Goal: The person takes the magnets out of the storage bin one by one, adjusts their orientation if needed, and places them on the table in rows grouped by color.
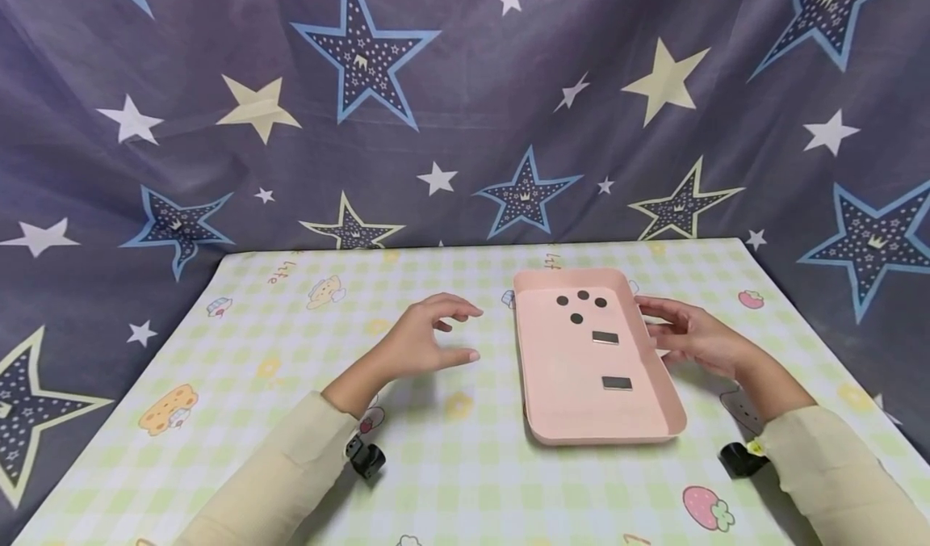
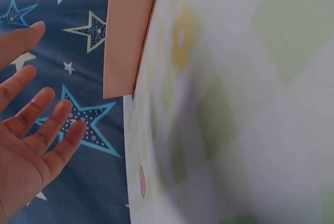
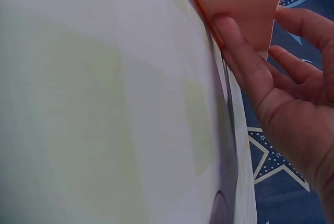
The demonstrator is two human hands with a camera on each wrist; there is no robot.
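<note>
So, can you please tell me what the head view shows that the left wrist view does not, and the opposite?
Only the head view shows the inside of the pink tray, with four dark discs and two dark rectangles. Only the left wrist view shows the left hand with its palm toward the camera. Both show the tray, that hand, the checked tablecloth and the starry backdrop.

On the counter's checked cover (image 1: 450,489), you can read the red-brown word "Life" (image 1: 282,272) near the far left; a second "Life" (image 1: 554,261) stands farther right along the far edge. Cut-off lettering (image 1: 636,539) at the head view's bottom is unreadable.
</note>
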